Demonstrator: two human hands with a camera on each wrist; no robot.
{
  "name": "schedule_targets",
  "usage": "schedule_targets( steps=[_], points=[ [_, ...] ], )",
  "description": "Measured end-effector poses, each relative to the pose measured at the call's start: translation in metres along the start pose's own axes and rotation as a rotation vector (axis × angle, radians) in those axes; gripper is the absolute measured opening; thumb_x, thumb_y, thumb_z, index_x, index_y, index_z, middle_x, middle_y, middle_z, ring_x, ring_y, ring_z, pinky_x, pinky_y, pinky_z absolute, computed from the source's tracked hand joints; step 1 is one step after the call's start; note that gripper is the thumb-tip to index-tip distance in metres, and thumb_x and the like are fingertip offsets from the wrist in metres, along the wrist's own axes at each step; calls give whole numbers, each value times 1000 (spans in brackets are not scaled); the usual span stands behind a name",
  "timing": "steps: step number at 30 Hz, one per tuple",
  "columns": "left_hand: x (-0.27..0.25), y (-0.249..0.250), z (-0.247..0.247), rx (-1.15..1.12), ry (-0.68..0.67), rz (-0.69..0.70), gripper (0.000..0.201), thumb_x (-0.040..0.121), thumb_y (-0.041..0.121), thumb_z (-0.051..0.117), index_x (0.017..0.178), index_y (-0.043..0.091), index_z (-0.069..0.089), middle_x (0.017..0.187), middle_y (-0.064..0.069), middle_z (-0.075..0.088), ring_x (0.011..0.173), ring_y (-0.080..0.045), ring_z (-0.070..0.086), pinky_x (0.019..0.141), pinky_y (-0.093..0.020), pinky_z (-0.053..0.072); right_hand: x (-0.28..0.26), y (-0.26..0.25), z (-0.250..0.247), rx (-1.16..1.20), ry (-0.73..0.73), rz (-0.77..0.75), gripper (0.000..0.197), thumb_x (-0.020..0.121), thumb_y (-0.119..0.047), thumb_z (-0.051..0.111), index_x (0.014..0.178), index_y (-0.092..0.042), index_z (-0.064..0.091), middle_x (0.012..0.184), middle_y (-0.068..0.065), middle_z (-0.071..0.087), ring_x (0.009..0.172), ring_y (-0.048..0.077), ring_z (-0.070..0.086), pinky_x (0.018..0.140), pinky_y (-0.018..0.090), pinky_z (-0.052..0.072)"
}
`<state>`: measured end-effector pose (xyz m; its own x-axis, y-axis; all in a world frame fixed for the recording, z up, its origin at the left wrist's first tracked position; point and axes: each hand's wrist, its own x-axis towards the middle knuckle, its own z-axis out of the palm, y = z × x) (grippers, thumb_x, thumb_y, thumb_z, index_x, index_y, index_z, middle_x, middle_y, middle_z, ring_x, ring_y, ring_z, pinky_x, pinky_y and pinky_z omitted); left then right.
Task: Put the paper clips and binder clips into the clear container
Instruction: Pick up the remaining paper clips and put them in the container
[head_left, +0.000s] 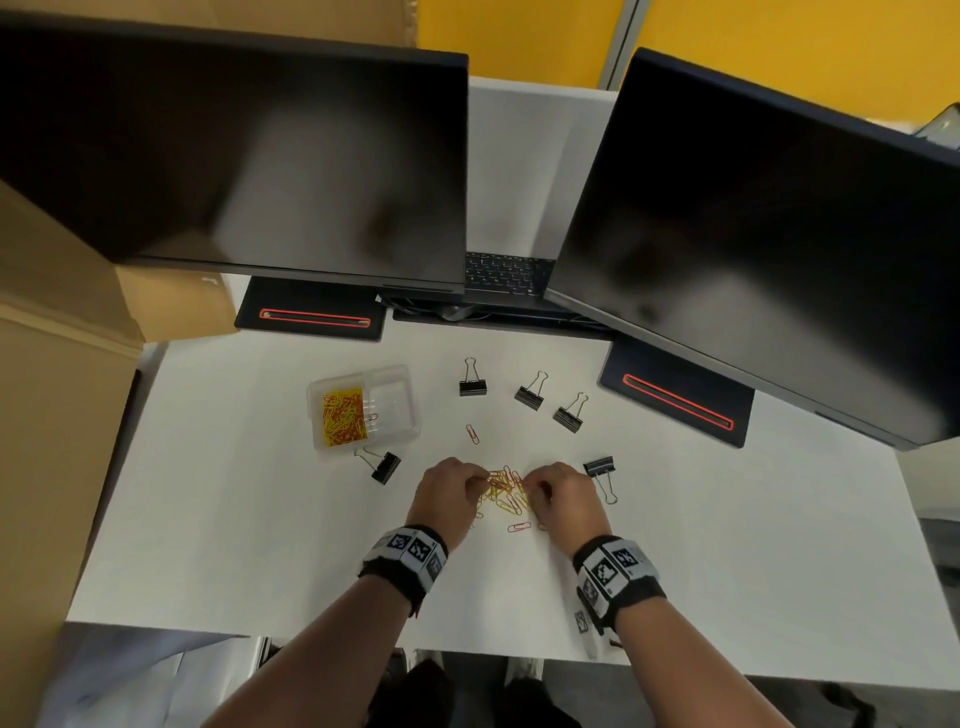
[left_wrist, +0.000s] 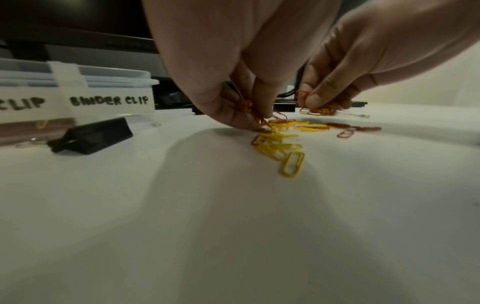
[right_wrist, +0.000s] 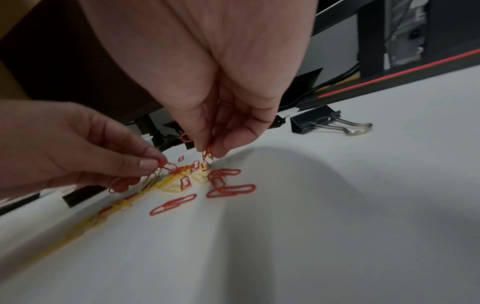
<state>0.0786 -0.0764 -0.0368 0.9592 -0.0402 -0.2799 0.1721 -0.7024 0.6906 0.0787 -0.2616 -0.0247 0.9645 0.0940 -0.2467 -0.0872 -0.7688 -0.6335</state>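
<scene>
A loose heap of red and yellow paper clips (head_left: 505, 493) lies on the white desk between my hands. My left hand (head_left: 451, 484) pinches several clips (left_wrist: 255, 115) at the heap's left side. My right hand (head_left: 561, 493) pinches a few clips (right_wrist: 207, 153) at its right side. The clear container (head_left: 363, 405) stands to the upper left, its left half holding paper clips, its right half labelled "BINDER CLIP" (left_wrist: 109, 100). Several black binder clips lie around: one (head_left: 385, 466) by the container, three behind the heap (head_left: 529, 396), one (head_left: 600, 467) beside my right hand.
Two dark monitors (head_left: 249, 156) on black stands hang over the back of the desk, with a laptop keyboard (head_left: 506, 273) between them. Cardboard boxes (head_left: 57, 364) stand at the left. A single red clip (head_left: 471, 433) lies apart behind the heap.
</scene>
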Motion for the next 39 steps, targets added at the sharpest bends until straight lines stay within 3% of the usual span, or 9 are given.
schedule_targets(
  steps=[3,6,11,16,22,28,32,36,39],
  points=[
    [-2,-1,-3,-66,33,-21,15,88,16,70,102,17,76,97,0,69,86,-8,64,77,-7,46,-4,-2,-8,117,40,61,9,86,-10,66,86,-15,74,83,-2,70,73,6,61,65,6,43],
    [-5,2,-7,-142,71,-58,13,86,15,73,98,17,77,93,2,70,81,-4,64,70,0,44,-3,-12,-14,197,76,73,5,85,-14,70,87,-16,74,78,-1,70,67,0,59,62,4,43],
    [-11,6,-29,-269,159,-69,11,84,18,75,94,21,77,89,5,72,80,-1,67,77,-13,54,13,-54,-16,343,99,23,7,83,-11,73,87,-16,75,73,0,67,63,-3,56,61,5,44],
    [-15,-5,-92,-291,330,-114,8,86,24,73,93,23,78,83,11,73,76,2,66,70,1,43,40,-106,2,402,28,-55,7,83,-16,73,89,-18,75,76,-3,71,66,1,61,64,8,47],
    [5,-48,-160,-291,496,-273,10,87,26,70,94,25,78,80,12,71,78,-4,67,82,-15,51,74,-179,44,486,-80,-104,6,83,-15,73,88,-19,74,78,0,72,71,9,66,69,15,54],
    [30,-71,-173,-270,414,-318,13,87,20,69,96,19,78,90,3,76,84,-9,69,82,-15,50,92,-206,81,316,-93,-116,9,86,-12,68,90,-14,75,78,-3,71,65,-4,58,60,1,43],
    [34,-75,-171,-284,386,-298,19,87,21,69,105,19,76,92,2,75,85,-7,69,88,-22,54,92,-205,81,189,-134,-179,17,87,-12,66,101,-14,74,89,0,73,69,4,60,62,-4,40],
    [27,-67,-168,-253,491,-259,27,95,23,56,117,22,71,101,-2,74,90,-13,68,81,-16,47,85,-197,72,193,-182,-173,26,87,-14,63,110,-23,71,97,-1,73,67,11,65,69,17,55],
    [19,-55,-161,-285,544,-204,26,97,22,54,117,20,71,106,0,73,93,-12,68,81,-15,49,72,-174,62,243,-168,-177,23,88,-15,61,109,-22,71,93,-4,73,69,7,66,69,21,57]
  ],
)
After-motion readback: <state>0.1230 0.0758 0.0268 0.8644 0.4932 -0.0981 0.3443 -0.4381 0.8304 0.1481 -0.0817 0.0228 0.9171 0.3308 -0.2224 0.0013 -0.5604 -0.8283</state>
